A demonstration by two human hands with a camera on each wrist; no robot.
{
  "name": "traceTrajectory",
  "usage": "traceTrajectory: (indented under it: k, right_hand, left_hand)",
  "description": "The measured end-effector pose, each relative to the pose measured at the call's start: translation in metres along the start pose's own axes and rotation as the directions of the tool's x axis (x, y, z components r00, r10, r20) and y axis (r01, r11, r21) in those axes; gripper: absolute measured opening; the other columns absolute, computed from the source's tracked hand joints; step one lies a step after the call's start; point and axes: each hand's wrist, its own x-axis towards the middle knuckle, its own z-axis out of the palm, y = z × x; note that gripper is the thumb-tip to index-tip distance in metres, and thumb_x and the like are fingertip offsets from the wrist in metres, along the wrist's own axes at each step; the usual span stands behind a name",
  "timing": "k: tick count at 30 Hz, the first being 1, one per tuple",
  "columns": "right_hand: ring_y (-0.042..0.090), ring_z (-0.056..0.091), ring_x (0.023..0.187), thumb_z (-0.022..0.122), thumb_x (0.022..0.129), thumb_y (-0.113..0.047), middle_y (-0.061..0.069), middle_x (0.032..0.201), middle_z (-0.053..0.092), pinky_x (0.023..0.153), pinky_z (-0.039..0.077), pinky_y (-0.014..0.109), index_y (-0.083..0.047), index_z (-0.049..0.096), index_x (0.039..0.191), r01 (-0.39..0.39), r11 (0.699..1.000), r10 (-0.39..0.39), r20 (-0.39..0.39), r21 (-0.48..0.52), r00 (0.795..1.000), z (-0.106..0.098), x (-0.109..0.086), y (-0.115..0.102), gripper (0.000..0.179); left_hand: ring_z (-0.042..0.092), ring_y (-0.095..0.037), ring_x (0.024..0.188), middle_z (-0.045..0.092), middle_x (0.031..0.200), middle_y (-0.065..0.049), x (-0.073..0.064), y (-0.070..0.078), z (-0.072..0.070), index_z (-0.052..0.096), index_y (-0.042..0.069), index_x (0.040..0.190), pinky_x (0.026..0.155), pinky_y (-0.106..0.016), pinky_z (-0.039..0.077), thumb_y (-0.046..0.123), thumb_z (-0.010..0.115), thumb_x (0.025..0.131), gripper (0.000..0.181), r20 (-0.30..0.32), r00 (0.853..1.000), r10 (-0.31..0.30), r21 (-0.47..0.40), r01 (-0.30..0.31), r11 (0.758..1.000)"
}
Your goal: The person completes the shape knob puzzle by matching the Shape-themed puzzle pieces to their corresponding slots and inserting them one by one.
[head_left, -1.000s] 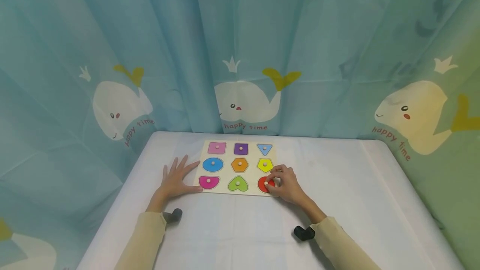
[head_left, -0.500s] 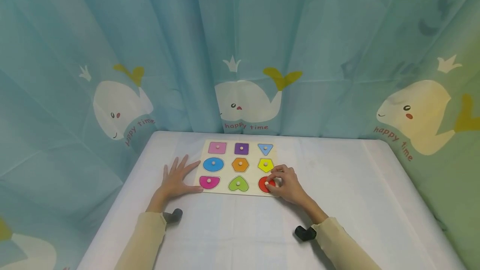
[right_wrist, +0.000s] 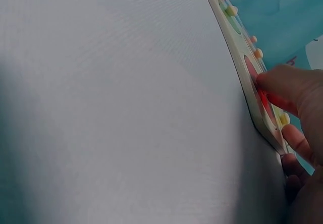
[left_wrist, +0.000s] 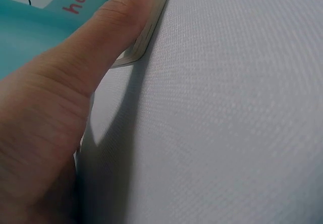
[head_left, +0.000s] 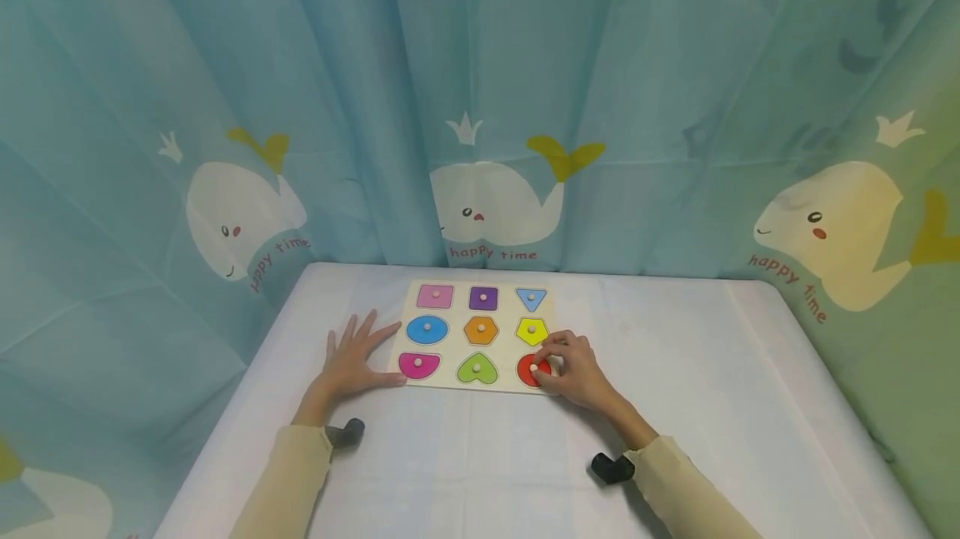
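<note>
A pale wooden knob puzzle board lies flat on the table, with brightly coloured shapes in rows, each bearing a small knob. My right hand pinches the knob of the red round piece at the near right corner. In the right wrist view that red piece sits in the board, the thumb at its knob. Spread wide, my left hand rests at the board's left edge, its thumb by the near left corner. The left wrist view has this thumb lying over the board's corner.
A white cloth covers the table. Behind it and along the sides hangs a blue-green curtain printed with white whales. Dark wrist-camera mounts, one on the left sleeve and one on the right sleeve, stick out inward over the tabletop.
</note>
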Motion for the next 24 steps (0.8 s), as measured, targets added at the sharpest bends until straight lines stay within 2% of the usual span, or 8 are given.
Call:
traceTrajectory:
  k: [10,20,24]
  right_hand:
    - [0.028,0.045,0.118,0.086,0.085,-0.027,0.005,0.125,0.06,0.092,0.046,0.045,-0.028,0.076,0.106,0.02,1.0,-0.02,0.061,-0.004,0.998,-0.011,0.001,-0.001,0.023]
    - [0.026,0.045,0.114,0.085,0.085,-0.027,0.005,0.124,0.061,0.092,0.047,0.044,-0.025,0.075,0.111,0.033,0.999,-0.035,0.084,0.02,0.996,-0.014,0.0,-0.001,0.028]
    - [0.024,0.047,0.109,0.086,0.085,-0.028,0.004,0.123,0.062,0.088,0.046,0.042,-0.022,0.074,0.115,0.053,0.998,-0.055,0.102,0.026,0.993,-0.018,0.002,-0.002,0.033]
  left_hand:
    - [0.001,-0.056,0.152,0.017,0.168,-0.024,0.002,0.005,-0.003,0.043,0.023,0.158,0.11,-0.081,-0.006,0.067,0.08,0.072,0.103,0.012,1.0,0.022,0.018,-0.022,1.0]
    - [0.002,-0.054,0.152,0.016,0.169,-0.023,-0.001,0.014,-0.012,0.032,0.021,0.162,0.112,-0.08,-0.003,0.068,0.078,0.074,0.11,0.055,0.998,-0.021,-0.01,0.022,1.0]
    - [0.005,-0.054,0.152,0.017,0.168,-0.024,0.0,0.017,-0.016,0.029,0.021,0.163,0.113,-0.08,0.0,0.065,0.075,0.08,0.105,0.024,0.999,-0.022,-0.015,0.022,1.0]
